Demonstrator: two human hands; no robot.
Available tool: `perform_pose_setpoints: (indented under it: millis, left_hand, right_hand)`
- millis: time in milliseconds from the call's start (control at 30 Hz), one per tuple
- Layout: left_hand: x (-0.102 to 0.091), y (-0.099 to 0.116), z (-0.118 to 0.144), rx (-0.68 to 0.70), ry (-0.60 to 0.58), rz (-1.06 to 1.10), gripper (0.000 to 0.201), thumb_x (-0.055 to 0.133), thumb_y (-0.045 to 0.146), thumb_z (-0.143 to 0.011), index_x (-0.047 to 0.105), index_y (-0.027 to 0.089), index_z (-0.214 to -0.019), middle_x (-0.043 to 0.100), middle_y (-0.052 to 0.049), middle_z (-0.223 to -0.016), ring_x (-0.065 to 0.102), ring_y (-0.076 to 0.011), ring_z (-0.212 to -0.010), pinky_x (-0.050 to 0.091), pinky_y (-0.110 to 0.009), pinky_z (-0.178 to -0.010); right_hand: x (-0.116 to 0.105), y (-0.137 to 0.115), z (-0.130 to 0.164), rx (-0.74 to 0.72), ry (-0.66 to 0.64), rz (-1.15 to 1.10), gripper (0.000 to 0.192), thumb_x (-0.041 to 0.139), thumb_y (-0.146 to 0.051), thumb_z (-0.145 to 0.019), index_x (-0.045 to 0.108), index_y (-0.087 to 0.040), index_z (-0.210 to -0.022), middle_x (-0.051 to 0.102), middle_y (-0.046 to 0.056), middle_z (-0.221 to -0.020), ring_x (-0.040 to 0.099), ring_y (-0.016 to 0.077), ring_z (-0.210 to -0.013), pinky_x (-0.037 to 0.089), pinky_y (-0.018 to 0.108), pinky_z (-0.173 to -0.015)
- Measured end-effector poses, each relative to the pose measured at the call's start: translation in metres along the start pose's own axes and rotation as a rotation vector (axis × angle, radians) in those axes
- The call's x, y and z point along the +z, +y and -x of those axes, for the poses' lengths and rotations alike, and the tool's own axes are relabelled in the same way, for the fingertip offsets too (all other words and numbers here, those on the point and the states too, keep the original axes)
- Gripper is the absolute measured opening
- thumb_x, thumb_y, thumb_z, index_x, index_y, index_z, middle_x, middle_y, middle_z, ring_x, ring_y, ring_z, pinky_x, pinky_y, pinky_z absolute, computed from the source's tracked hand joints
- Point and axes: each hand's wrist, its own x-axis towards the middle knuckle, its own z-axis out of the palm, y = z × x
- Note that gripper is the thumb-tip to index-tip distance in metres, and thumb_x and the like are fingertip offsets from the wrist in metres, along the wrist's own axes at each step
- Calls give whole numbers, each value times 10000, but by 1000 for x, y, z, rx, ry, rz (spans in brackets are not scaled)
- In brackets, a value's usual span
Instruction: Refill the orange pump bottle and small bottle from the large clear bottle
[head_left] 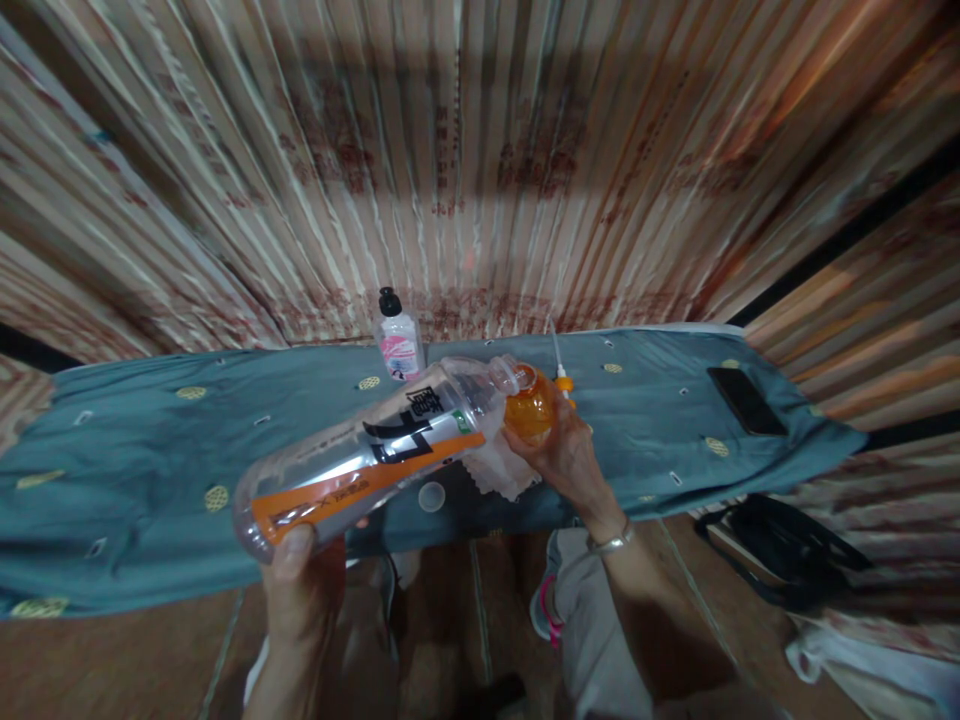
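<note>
A large clear plastic bottle [405, 440] with an orange and silver label is tilted, its base low at the left and its neck toward the right. My left hand [300, 570] grips it near the base, thumb on top. My right hand [562, 450] is wrapped round a small amber bottle [529, 405]. The big bottle's open neck meets the mouth of the amber one; whether liquid passes between them I cannot tell. Just beyond the amber bottle lies an orange pump top [563, 382] with a thin clear tube. Below the necks rests a crumpled whitish tissue [501, 470].
A clear bottle with a black cap and pink label [400, 338] stands at the table's back edge. A small round translucent cap [431, 497] lies near the front. The phone [746, 400] is at the right. A black bag [780, 550] sits below on the right; curtains [465, 180] hang behind.
</note>
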Motion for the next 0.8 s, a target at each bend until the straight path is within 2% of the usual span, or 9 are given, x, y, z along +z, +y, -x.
perform_pose_setpoints:
  millis: [167,367,567,800]
  left_hand:
    - [-1,-2,-2,-3,10,-11,574,975,534,-423,713,229,-833,680,5,-706,604,-157,-563,444,-210,-388]
    - [-1,-1,-1,-20,18,5,560,977,525,-416,687,228,-792,704,-4,-750,614,-160,-591,450,-209,-397]
    - [-2,-1,0,-32,48,24,551,990,512,-392,660,222,-724,658,22,-667,618,-160,-608,451,-196,-408]
    - [-5,-3,-1,-5,29,31,572,990,506,-408,706,214,-810,657,16,-668,628,-167,-616,471,-205,-427]
  right_hand:
    - [1,1,1,-3,11,-4,796,797,-429,-846,440,-129,-1492,743,213,-1261,757,357,-1128,652,520,-946]
    - [1,1,2,23,-28,-3,815,802,-428,-845,428,-143,-1510,736,216,-1275,749,360,-1145,637,524,-972]
    - [-1,-1,0,44,-37,-16,793,804,-407,-839,452,-151,-1503,730,204,-1300,747,343,-1157,633,506,-994]
    - [0,1,1,19,-7,4,804,810,-440,-823,470,-112,-1473,751,225,-1253,766,362,-1104,655,526,-934]
